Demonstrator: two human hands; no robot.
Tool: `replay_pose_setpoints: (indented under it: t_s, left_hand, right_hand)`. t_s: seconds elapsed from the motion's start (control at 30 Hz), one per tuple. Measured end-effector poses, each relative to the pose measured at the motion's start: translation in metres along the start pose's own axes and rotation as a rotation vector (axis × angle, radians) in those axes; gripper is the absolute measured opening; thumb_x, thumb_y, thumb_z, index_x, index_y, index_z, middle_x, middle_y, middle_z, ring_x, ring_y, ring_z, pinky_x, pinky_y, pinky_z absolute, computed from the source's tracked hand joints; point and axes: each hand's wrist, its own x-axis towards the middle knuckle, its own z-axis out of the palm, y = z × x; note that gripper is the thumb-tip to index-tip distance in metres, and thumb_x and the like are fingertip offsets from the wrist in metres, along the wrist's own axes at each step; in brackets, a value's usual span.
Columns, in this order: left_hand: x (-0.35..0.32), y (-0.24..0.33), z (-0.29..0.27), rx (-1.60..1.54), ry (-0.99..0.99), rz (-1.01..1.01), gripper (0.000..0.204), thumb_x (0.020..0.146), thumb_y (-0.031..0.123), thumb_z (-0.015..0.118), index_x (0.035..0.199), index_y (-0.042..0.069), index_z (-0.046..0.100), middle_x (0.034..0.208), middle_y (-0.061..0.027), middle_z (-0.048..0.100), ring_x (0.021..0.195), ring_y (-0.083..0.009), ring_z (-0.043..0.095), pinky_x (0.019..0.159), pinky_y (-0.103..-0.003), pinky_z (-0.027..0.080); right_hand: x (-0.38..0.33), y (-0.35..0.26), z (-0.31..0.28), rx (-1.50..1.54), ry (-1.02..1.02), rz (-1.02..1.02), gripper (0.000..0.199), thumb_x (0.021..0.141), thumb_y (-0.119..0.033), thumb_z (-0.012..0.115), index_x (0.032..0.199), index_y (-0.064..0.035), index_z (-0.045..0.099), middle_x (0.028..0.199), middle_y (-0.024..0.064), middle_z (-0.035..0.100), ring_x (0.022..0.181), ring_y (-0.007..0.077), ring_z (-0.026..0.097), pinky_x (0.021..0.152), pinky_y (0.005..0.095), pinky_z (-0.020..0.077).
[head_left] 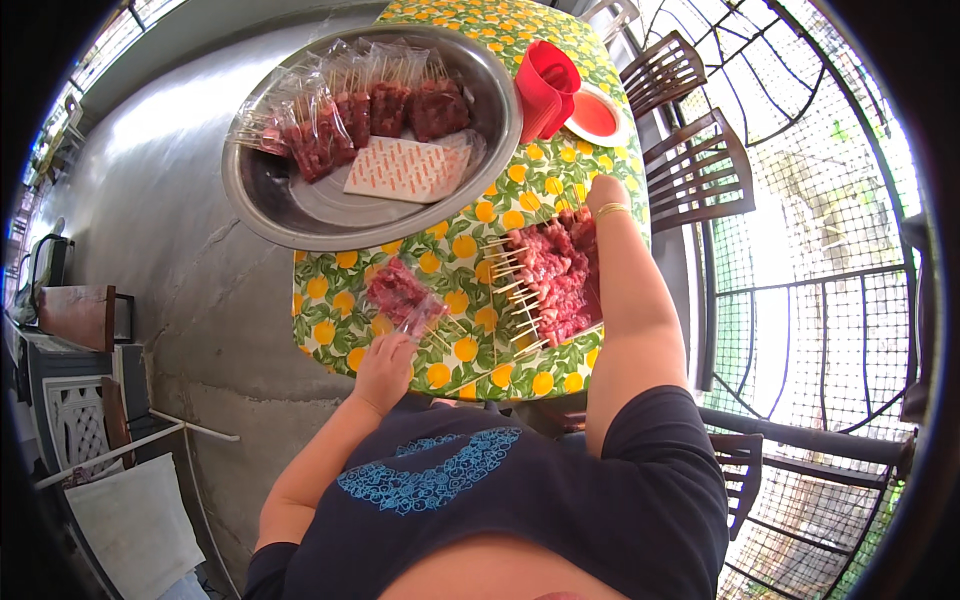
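My left hand (385, 368) is closed on the open end of a clear plastic bag (418, 318) at the table's near edge. Inside or under the bag lie raw meat skewers (395, 288), their thin sticks pointing toward me. On the right is a tray piled with raw meat skewers (555, 275), with many stick ends jutting out to the left. My right hand (607, 192) is at the far right end of this pile, beside some stick tips. Its fingers look curled, but what they hold is hidden.
A large metal basin (245, 205) holds several bagged bundles of skewers (370, 110) and a white packet with orange print (405, 168). Behind the pile stand a red pitcher (545, 90) and a red-and-white bowl (598, 115). Wooden chairs (700, 170) line the right side.
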Motion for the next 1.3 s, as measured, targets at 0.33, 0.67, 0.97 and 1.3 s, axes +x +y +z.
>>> replay_pose_setpoints:
  t_s: [0.33,0.67,0.97,1.3]
  left_hand:
    - [0.009,-0.002,0.004,-0.021,0.045,-0.018,0.027,0.079,-0.002,0.066,0.104,0.008,0.064,0.111,-0.009,0.061,0.103,-0.0329,0.058,0.09,-0.043,0.05]
    - [0.011,-0.015,0.02,-0.009,-0.033,-0.089,0.03,0.08,0.006,0.074,0.105,0.008,0.057,0.108,-0.0118,0.057,0.105,-0.036,0.056,0.089,-0.045,0.049]
    - [0.008,-0.007,0.018,0.064,-0.229,-0.262,0.025,0.086,0.017,0.073,0.102,0.007,0.056,0.105,-0.0159,0.06,0.096,-0.0397,0.061,0.079,-0.049,0.051]
    - [0.012,-0.01,0.021,-0.051,-0.019,-0.273,0.012,0.087,0.006,0.065,0.091,0.005,0.054,0.094,-0.0193,0.059,0.083,-0.0425,0.062,0.07,-0.05,0.052]
  right_hand:
    - [-0.124,0.075,-0.044,1.175,0.578,0.168,0.019,0.089,-0.017,0.072,0.082,0.0008,0.072,0.069,0.008,0.068,0.055,0.0159,0.064,0.059,0.0299,0.0542]
    - [-0.271,0.052,0.087,2.053,0.073,0.549,0.005,0.094,0.0,0.064,0.096,0.0032,0.062,0.09,0.0119,0.069,0.076,0.0215,0.069,0.075,0.0366,0.0641]
    - [-0.296,0.056,0.088,1.379,-0.43,0.493,0.035,0.092,-0.005,0.07,0.124,0.0061,0.064,0.092,0.011,0.071,0.07,0.0168,0.071,0.065,0.0294,0.0631]
    - [-0.355,-0.011,0.039,1.584,-0.624,0.241,0.019,0.095,-0.01,0.069,0.107,0.0039,0.067,0.077,0.0035,0.066,0.06,0.0118,0.064,0.059,0.0281,0.0592]
